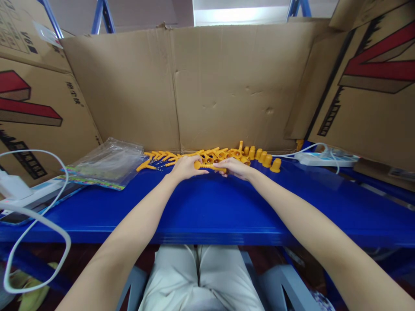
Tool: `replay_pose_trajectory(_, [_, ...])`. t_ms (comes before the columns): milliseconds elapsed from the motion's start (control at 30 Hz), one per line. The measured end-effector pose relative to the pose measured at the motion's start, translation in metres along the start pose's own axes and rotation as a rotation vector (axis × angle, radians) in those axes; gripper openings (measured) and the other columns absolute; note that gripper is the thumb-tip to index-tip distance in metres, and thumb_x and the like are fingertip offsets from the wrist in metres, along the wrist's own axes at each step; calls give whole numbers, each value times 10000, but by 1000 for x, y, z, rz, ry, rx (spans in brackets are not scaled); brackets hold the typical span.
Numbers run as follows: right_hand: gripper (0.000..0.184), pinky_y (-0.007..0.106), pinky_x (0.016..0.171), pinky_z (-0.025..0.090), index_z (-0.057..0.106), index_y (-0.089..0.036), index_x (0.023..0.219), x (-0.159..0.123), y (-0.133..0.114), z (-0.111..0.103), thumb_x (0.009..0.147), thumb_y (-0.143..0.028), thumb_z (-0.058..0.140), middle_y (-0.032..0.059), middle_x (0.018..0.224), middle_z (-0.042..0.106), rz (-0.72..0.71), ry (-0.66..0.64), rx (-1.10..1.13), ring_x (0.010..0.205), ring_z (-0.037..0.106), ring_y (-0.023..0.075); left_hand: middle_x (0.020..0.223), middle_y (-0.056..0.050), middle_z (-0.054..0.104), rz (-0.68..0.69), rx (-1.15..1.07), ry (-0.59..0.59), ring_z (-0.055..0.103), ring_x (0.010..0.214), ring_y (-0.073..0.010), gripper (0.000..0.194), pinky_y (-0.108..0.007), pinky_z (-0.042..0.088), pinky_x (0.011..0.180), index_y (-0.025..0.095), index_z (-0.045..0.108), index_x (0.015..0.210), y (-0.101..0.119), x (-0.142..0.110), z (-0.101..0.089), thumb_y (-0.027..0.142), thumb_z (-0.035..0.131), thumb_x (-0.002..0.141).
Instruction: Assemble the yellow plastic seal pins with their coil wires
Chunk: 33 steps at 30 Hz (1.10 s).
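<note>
My left hand is closed around the left end of a yellow plastic piece, where a round cup-like end shows by the thumb. The fingers of my right hand pinch the ridged, rod-like right end. Whether this is one part or two joined parts, I cannot tell. Just behind my hands lies a row of yellow cups, some with their openings toward me. To the left are several T-shaped yellow handles with dark spiral metal shafts. Several upturned yellow cups stand in a line to the right.
Clear plastic bags lie left on the blue table. A cardboard wall rises behind, with boxes on both sides. A white power strip sits right; a white cable loops at the left edge.
</note>
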State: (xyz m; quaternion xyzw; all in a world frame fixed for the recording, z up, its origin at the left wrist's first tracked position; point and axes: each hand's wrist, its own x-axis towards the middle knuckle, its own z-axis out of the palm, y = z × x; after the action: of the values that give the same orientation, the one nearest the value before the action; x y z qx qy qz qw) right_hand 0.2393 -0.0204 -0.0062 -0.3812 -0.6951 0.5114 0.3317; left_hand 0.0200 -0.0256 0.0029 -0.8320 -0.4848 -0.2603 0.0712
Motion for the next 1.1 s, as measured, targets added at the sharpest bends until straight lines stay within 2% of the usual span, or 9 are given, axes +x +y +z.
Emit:
replay_pose_trajectory(200, [200,215,468,336,631,-154,674,-1,-4,5,756,-319,709,-28,534,534,47,72,59,492,475,79,861,-40,692,-22,-30,-16,644,867,-229,549,-301,435,780,218,646,1039,2,-2,-2,626,693,675])
replay_pose_trajectory(333, [66,232,491,403,632,-141,756,2,-20,3,813,-175,633,44,678,650,67,284,223,489,513,82,1222,-86,622,4,-165,37,609,1061,-248,790,-346,454,880,254,428,1368,2,-5,-4,630,654,711])
replay_pose_trajectory(400, [41,241,538,456,616,-142,801,6,-30,-2,823,-122,588,60,733,666,62,424,334,514,547,89,1287,-100,585,-14,-204,40,610,1062,-245,848,-365,468,883,258,318,1441,1,-5,-3,630,619,742])
replay_pose_trajectory(500, [65,250,591,508,591,-166,832,16,-42,-12,817,-108,566,50,744,650,0,598,385,583,605,113,1276,-109,599,-10,-185,21,613,1063,-246,767,-376,469,912,222,388,1403,-2,-4,-1,605,596,772])
replay_pose_trajectory(600, [117,258,618,526,595,-179,881,29,-45,-18,797,-105,560,40,778,646,-84,701,308,620,627,121,1245,-114,626,17,-134,11,605,1091,-255,654,-380,453,961,182,511,1300,-7,-2,3,575,595,784])
replay_pose_trajectory(733, [192,274,679,517,614,-151,940,50,-38,-15,771,-110,532,33,830,648,-183,831,45,685,643,134,1190,-103,659,7,-91,2,611,1090,-254,561,-368,467,951,177,593,1202,-10,-1,7,566,574,799])
replay_pose_trajectory(833, [264,312,763,508,637,-130,1003,63,-30,-6,770,-127,513,61,901,670,-257,844,-324,795,644,175,1153,-95,679,20,-93,0,627,1055,-247,528,-356,484,924,178,622,1164,-11,-1,8,557,574,800])
replay_pose_trajectory(967, [352,326,903,455,628,-133,1114,72,-16,10,809,-95,456,114,1185,630,-285,731,-846,1001,618,211,1056,-74,715,48,-126,-15,654,970,-230,403,-338,504,871,188,678,1035,-12,0,8,507,576,811])
replay_pose_trajectory(1100, [353,375,952,397,631,-130,1140,74,0,22,885,-124,387,151,1205,618,-133,537,-1252,1107,577,257,995,-54,730,80,-139,-22,660,934,-213,314,-325,504,856,200,696,930,-15,1,9,468,574,821])
